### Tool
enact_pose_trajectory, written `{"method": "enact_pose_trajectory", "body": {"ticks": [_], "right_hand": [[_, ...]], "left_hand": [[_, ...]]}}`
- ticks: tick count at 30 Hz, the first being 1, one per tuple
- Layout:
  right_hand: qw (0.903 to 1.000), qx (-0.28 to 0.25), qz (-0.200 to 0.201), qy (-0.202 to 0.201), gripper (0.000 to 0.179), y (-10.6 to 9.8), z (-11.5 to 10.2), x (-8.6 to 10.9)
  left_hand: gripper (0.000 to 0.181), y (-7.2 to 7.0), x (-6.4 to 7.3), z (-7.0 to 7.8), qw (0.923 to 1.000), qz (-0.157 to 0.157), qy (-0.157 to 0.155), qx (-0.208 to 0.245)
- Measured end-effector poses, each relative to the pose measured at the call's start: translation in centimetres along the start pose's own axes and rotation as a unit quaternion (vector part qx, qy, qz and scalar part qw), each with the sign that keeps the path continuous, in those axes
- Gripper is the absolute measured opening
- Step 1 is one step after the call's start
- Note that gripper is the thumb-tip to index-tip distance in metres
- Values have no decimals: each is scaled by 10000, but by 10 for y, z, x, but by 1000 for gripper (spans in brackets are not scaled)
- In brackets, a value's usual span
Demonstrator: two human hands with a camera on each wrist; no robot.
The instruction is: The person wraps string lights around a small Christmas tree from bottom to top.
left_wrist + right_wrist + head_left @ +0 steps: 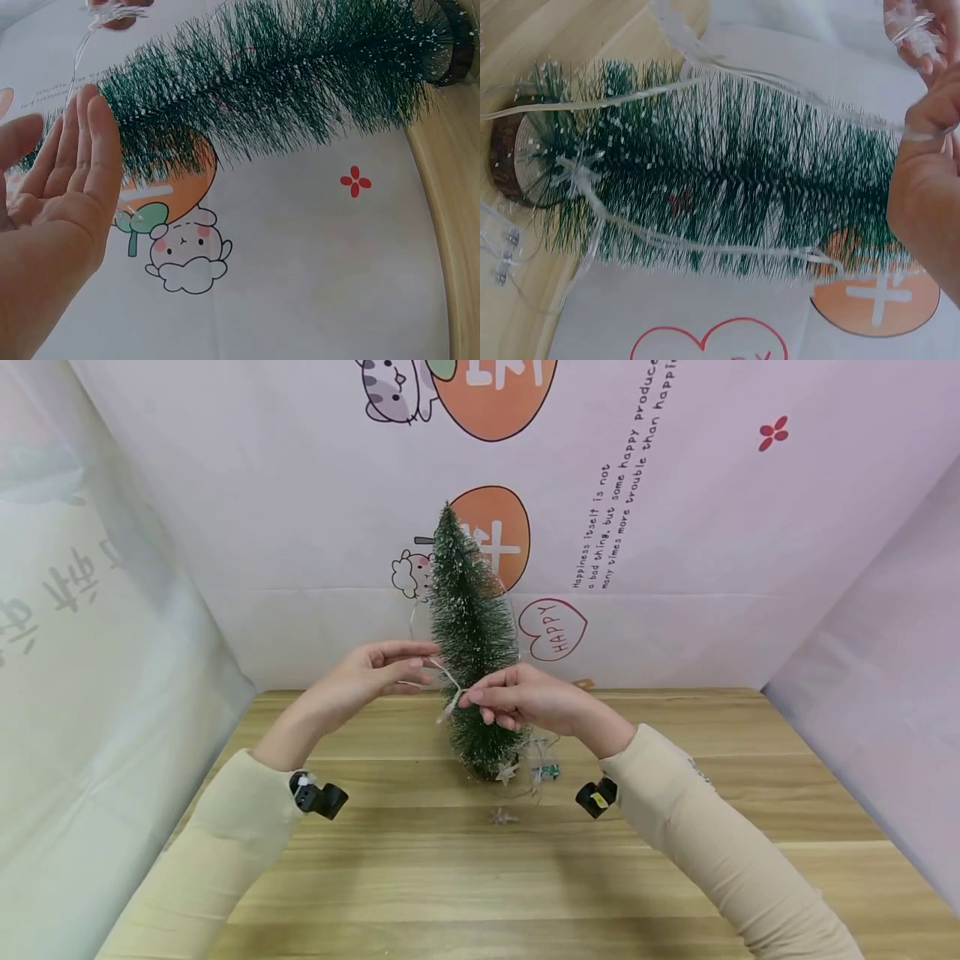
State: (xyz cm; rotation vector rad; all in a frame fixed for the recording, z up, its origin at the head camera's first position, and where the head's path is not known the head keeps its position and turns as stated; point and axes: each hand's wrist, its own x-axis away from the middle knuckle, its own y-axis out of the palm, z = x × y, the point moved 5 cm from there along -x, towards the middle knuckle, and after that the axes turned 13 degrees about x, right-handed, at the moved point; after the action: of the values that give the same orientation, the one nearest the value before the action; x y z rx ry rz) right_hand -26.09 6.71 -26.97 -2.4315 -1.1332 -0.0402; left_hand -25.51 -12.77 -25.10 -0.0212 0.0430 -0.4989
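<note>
A small green artificial Christmas tree (pixel 468 610) with white-flecked tips stands upright on a round wooden base (pixel 505 154). In front of its lower half, my right hand (pixel 536 695) pinches a clear string light (pixel 452 702) between thumb and fingertips. My left hand (pixel 375 670) is at the tree's left side, its fingers extended and its thumb apart in the left wrist view. The wire passes by the left fingertips. More of the wire runs along the tree in the right wrist view, with a clear star-shaped light (pixel 577 171) near the base.
On the wooden table (pixel 390 868), a small clear battery box (pixel 546 772) lies right of the tree base. One star light (pixel 507 772) is at the base and another clear light (pixel 502 817) lies nearer me. A printed white cloth backdrop (pixel 675 635) rises behind the tree.
</note>
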Motion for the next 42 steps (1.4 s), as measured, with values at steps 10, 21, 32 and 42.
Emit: {"method": "enact_pose_trajectory", "body": {"ticks": [10, 21, 32, 42], "right_hand": [[9935, 902, -641, -280, 14, -14, 14, 19], [9886, 1196, -906, -112, 28, -21, 29, 27], [9880, 1334, -780, 58, 33, -25, 39, 28], [9883, 1141, -993, -211, 19, -30, 40, 33]], "left_hand": [[44, -14, 2, 1, 9977, 650, -73, 173], [42, -17, 3, 3, 9971, 712, -86, 250], [45, -22, 5, 9, 9933, 854, 117, 768], [47, -28, 8, 13, 9933, 807, 177, 812]]}}
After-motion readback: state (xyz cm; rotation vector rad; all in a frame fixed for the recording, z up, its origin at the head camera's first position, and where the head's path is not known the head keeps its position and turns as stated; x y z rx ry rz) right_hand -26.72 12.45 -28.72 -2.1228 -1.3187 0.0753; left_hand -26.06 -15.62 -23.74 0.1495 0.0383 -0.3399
